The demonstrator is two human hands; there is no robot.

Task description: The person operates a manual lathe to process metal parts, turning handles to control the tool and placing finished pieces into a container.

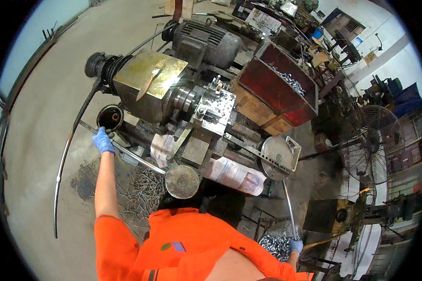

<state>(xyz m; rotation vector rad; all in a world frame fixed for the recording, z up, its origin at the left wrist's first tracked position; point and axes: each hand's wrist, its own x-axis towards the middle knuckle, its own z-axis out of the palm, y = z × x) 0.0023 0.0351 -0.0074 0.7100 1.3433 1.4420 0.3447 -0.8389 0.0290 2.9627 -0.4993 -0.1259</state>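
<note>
My left hand, in a blue glove, is closed around a long metal lever. That lever slants from beside an open dark round pot down to a round metal disc at the machine's front. Low on the right, my right hand, also gloved in blue, grips a steel lever coming down from under a larger round disc. Beside this hand is a heap of small metal parts. Between my hands stands the machine's shiny metal tool block, facing a spindle.
A large motor sits behind the machine's box. A red bin holding metal parts stands to the right. Metal shavings cover floor at left. Another long lever hangs far left; a caged fan stands far right.
</note>
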